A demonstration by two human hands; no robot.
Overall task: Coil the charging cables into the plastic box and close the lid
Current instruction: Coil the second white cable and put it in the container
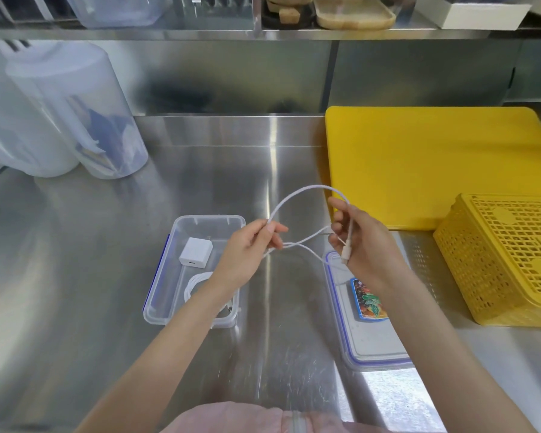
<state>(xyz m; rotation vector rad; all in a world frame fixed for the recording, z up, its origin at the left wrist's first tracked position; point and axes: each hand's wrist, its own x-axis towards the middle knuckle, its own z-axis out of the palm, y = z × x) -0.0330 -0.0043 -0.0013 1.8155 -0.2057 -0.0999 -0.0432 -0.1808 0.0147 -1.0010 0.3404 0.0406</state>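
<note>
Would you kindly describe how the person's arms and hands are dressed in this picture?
Both forearms are bare to the frame's edge: no sleeves, gloves, watch or rings show on the left hand or right hand. A pale pink garment shows at the bottom edge.

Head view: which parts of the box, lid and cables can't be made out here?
- Coiled cable in the box: near part hidden by the left forearm.
- Lid: far corner and part of its sticker covered by the right hand and wrist.
- Plug type on the held cable: too small.
</note>
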